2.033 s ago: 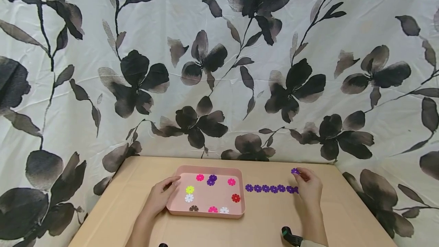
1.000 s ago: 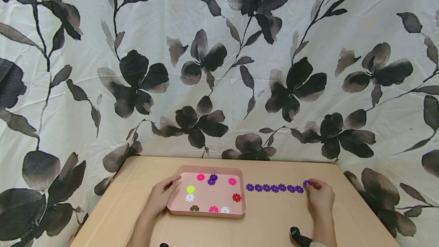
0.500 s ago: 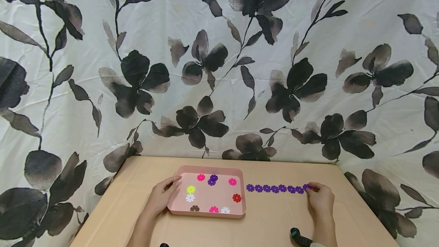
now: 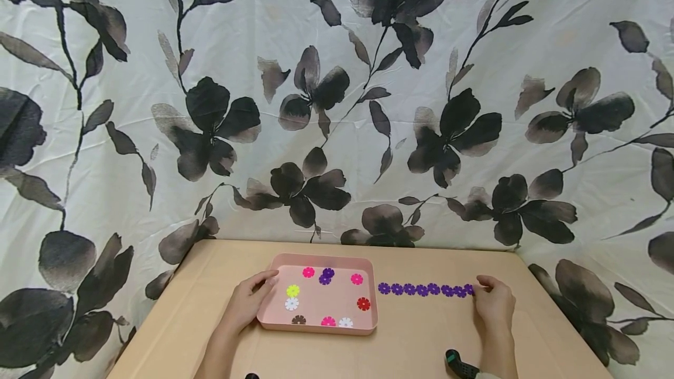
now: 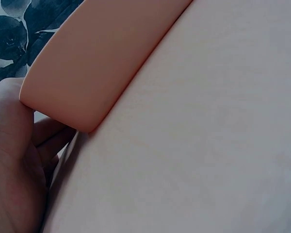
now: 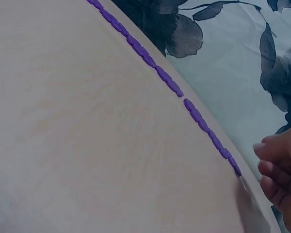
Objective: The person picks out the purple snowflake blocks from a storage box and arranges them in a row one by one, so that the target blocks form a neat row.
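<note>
The fingers (image 6: 274, 167) of the right hand (image 4: 494, 303) are curled and drawn together at the right end of the row of flat purple flower-shaped plastic discs (image 4: 423, 289) on the light wooden table (image 4: 421, 344), with the tips right at the last disc; whether they pinch that disc or only press it flat is hard to tell, since the head view is small here and the right wrist view shows only the bunched fingertips just beside the row's end. That close, fingertip-only contact looks suited to nudging a small, thin piece into line without disturbing its neighbours. The discs lie edge to edge in a straight line running left to right, which begins just right of the shallow pink rectangular plastic tray (image 4: 319, 326). The left hand (image 4: 247, 303) grips the tray's left edge, thumb over the rim and the other fingers curled under and against its outer wall, as the left wrist view shows; this probably steadies the tray so that it does not slide on the smooth table. Inside the tray lie loose discs of mixed colours (image 4: 326, 300): pink, yellow, white, red, brown, and two purple ones near the far wall, scattered well apart from one another. Behind the table hangs a white cloth with dark printed flowers (image 4: 337, 104).
</note>
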`<state>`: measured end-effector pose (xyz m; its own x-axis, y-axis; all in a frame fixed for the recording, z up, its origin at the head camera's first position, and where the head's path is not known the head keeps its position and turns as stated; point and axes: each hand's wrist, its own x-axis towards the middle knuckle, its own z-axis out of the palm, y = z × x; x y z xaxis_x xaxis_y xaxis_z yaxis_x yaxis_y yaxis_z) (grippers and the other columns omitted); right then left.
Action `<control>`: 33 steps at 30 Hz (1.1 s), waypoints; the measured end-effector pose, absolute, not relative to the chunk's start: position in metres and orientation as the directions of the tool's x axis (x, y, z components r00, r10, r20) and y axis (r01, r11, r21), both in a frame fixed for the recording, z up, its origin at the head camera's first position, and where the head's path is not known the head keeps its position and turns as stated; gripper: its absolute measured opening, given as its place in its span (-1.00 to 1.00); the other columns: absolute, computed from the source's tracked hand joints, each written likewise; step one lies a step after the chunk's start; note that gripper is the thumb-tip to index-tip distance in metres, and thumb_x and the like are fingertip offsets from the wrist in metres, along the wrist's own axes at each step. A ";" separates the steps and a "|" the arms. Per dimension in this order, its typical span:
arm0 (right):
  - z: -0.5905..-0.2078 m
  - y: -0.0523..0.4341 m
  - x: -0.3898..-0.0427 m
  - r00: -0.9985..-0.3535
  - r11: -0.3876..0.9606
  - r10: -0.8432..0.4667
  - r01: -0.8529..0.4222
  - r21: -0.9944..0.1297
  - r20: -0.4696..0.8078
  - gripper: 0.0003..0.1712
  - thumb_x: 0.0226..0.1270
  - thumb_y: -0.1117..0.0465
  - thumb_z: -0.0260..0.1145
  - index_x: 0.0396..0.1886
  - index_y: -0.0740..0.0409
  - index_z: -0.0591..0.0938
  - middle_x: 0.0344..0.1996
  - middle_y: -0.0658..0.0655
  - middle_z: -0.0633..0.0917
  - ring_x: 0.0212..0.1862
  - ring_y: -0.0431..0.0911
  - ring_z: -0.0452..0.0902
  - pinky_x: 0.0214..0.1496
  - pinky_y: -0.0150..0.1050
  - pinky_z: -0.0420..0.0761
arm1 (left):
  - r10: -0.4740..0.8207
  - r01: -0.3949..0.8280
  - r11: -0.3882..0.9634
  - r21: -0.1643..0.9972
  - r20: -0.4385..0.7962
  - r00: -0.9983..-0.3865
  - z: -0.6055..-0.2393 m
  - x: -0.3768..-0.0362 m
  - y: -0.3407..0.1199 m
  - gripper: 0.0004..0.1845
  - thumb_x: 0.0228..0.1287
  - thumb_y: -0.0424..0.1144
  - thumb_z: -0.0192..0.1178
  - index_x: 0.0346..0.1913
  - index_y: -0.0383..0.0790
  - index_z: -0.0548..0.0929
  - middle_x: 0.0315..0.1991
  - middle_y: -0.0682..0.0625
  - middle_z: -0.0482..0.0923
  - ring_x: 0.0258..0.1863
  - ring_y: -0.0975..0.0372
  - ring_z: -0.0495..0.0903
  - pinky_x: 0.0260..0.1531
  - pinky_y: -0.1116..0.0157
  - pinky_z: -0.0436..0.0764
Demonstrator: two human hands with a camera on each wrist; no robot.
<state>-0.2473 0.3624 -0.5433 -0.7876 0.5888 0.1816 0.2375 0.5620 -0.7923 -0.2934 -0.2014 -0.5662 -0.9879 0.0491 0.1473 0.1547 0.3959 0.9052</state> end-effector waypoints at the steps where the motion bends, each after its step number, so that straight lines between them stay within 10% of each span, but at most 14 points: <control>1: -0.542 0.361 -0.248 -0.784 0.556 0.590 0.223 -0.801 0.192 -0.67 0.50 0.35 0.25 0.16 0.37 0.67 0.00 0.43 0.69 0.00 0.22 0.53 -0.13 -0.20 0.50 | 0.050 0.156 0.395 0.905 0.149 -0.988 -0.566 -0.293 -0.201 -0.63 0.54 -0.04 0.23 0.28 -0.04 0.69 0.43 -0.15 0.52 0.52 -0.05 0.38 0.52 -0.05 0.37; 7: -0.531 0.344 -0.256 -0.792 0.494 0.577 0.142 -0.858 0.200 -0.66 0.55 0.28 0.26 0.23 0.27 0.66 0.06 0.34 0.66 -0.07 0.01 0.49 -0.39 -0.53 0.46 | 0.040 0.157 0.400 0.903 0.154 -0.987 -0.565 -0.292 -0.200 -0.65 0.55 -0.06 0.22 0.27 -0.03 0.70 0.42 -0.15 0.54 0.51 -0.06 0.39 0.52 -0.08 0.37; 14: -0.513 0.296 -0.279 -0.822 0.609 0.406 -0.082 -0.789 0.399 -0.72 0.47 0.29 0.37 0.11 0.25 0.74 0.02 0.25 0.73 -0.11 -0.14 0.59 -0.24 -0.61 0.50 | 0.036 0.159 0.395 0.905 0.158 -0.987 -0.564 -0.292 -0.199 -0.63 0.54 -0.03 0.23 0.27 -0.04 0.71 0.41 -0.14 0.55 0.51 -0.06 0.39 0.52 -0.08 0.37; 33: -0.499 0.190 -0.293 -0.921 0.580 0.116 -0.241 -0.778 0.372 -0.64 0.46 0.20 0.41 0.21 0.10 0.71 0.04 0.14 0.69 -0.05 -0.06 0.61 -0.04 -0.40 0.65 | 0.043 0.155 0.388 0.908 0.151 -0.988 -0.563 -0.293 -0.200 -0.65 0.55 -0.07 0.21 0.28 -0.04 0.70 0.42 -0.15 0.54 0.51 -0.06 0.39 0.52 -0.07 0.37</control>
<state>-0.2929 0.1904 -0.4994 -0.9211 0.1160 0.3716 -0.2411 0.5796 -0.7784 -0.2928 -0.1998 -0.5633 -0.9877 0.0429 0.1507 0.1554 0.3881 0.9084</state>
